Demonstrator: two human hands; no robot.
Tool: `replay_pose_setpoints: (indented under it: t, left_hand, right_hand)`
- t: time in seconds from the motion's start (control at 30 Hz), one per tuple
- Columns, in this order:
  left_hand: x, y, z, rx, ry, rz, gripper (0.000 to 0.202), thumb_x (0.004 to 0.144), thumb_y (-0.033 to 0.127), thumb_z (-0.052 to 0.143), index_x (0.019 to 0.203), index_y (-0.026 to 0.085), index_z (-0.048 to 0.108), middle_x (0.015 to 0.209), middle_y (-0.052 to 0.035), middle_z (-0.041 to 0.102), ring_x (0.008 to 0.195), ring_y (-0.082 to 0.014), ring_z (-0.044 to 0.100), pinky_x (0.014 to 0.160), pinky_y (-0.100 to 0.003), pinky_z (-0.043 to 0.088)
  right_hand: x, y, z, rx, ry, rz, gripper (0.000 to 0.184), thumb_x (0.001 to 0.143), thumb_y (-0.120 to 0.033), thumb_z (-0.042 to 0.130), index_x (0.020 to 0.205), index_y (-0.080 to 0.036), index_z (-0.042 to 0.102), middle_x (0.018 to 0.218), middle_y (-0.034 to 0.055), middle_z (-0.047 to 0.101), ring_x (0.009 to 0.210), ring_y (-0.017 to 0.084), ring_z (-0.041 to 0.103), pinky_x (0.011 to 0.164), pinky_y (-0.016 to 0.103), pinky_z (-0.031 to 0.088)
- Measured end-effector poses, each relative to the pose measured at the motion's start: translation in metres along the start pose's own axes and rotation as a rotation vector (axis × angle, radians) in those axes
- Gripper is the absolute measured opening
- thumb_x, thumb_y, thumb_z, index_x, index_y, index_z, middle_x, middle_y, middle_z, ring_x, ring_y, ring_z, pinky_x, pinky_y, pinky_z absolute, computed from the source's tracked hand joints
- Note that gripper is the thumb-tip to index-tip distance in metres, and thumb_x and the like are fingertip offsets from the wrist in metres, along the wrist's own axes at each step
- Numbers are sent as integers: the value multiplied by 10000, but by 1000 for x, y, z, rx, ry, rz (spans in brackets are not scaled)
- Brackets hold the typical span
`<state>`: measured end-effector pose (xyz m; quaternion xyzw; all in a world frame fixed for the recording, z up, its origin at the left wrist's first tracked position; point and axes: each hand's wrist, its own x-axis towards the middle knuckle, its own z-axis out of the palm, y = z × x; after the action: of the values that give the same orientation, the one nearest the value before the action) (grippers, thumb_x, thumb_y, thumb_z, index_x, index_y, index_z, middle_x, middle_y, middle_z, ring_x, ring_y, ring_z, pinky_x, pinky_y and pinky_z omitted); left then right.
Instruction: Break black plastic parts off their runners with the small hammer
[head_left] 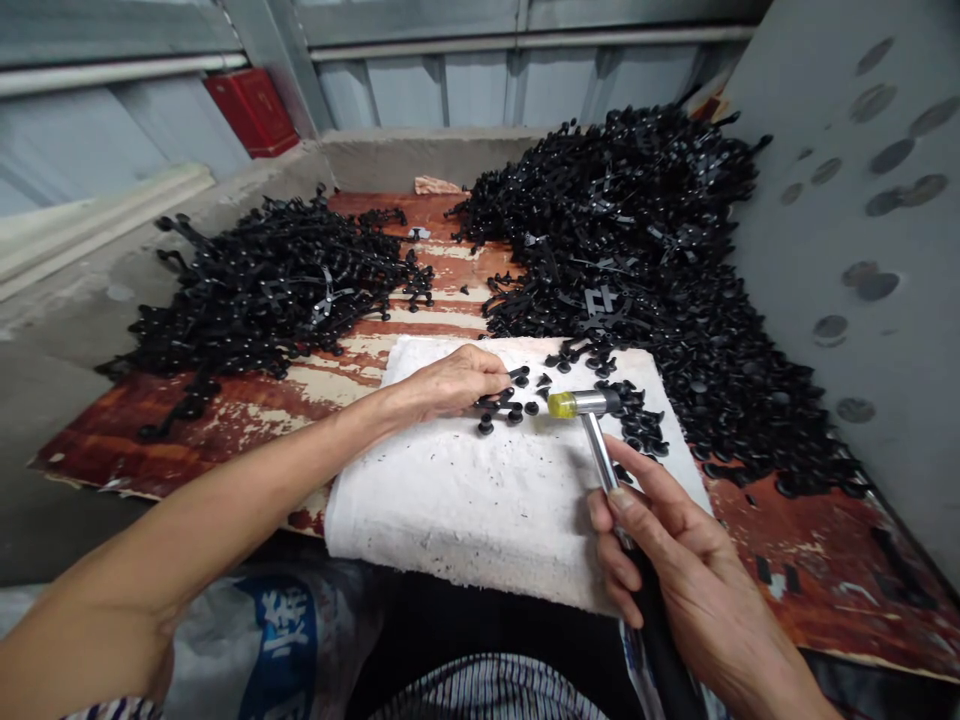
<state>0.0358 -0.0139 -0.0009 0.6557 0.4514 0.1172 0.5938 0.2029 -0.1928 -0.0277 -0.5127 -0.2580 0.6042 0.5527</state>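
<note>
My right hand [667, 540] is wrapped round a small mallet [598, 450] with a black grip, a metal shaft and a yellow tip on its head. The mallet's head is over a white cloth [465, 500]. Left of it, my left hand [469, 378] has its fingers closed on a black molded part [496, 402] with round knobs. Loose black knob pieces [486, 424] lie beside those fingers. More small black pieces [641, 425] are scattered on the cloth to the right of the mallet head.
A heap of black branching parts [262, 280] lies at the left, and a larger heap [615, 210] at the back right. The worn red-brown board [810, 560] is under the cloth. A grey spotted panel [862, 250] stands at the right; a red box [253, 110] sits at the back left.
</note>
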Motion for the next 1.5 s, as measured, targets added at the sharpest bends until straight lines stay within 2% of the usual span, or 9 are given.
replay_pose_setpoints:
  t: [0.43,0.57,0.7,0.77,0.87,1.03,1.23,1.4,1.5]
  left_hand:
    - [4,-3,-1,153,22,39,202,810,182,541,610,160,524,507,39,414,417,-57,326,415,-223,199]
    - [6,0,-3,284,43,79,215,793,177,527,578,166,516,474,45,398,396,-58,319,395,-230,184]
    - [5,3,-4,349,54,82,239,776,164,523,541,173,478,445,51,381,371,-55,312,379,-232,165]
    - [5,5,-4,342,50,57,226,780,166,526,556,172,493,446,54,387,366,-54,315,373,-231,169]
    - [4,8,-4,350,50,51,223,778,154,533,558,170,498,445,58,382,361,-50,313,369,-229,178]
    - [6,7,-4,335,65,33,214,771,165,553,562,173,503,434,64,372,344,-45,290,368,-240,156]
    - [8,4,-4,298,76,22,179,773,177,555,595,161,558,462,42,427,362,-54,323,372,-243,178]
    - [7,2,-3,266,89,25,183,764,171,558,581,168,554,450,49,423,352,-52,314,366,-237,158]
    - [7,2,-1,250,94,7,206,766,159,560,562,166,536,441,54,402,357,-48,305,374,-236,154]
  right_hand:
    - [0,3,-1,2,14,-31,502,826,-459,721,1282,-320,561,720,-39,552,429,69,392,290,153,357]
    - [0,-2,-2,-148,28,-33,588,824,-509,693,1342,-293,518,724,-33,557,434,87,408,296,182,364]
    - [5,-16,-11,-611,51,-295,514,920,-457,548,1387,-243,519,776,24,636,488,124,520,390,232,461]
    - [13,-21,-18,-877,29,-515,464,946,-351,488,1387,-212,534,966,95,695,701,180,656,577,299,568]
    - [28,-29,-24,-1168,-48,-777,467,937,-212,450,1396,-178,530,1156,139,688,941,232,689,787,371,582]
    - [47,-38,-18,-1319,-24,-1040,566,922,-102,435,1479,-200,431,1026,122,703,787,219,680,670,339,575]
    - [58,-40,-13,-1543,-55,-982,619,872,-75,381,1489,-128,409,808,74,594,538,175,528,507,309,490]
    - [57,-44,-9,-1400,12,-1105,601,921,-87,386,1518,-150,344,890,100,615,684,195,589,627,323,530]
    - [58,-45,-8,-1515,-15,-1049,587,904,-90,365,1488,-142,394,821,80,603,547,174,529,511,311,495]
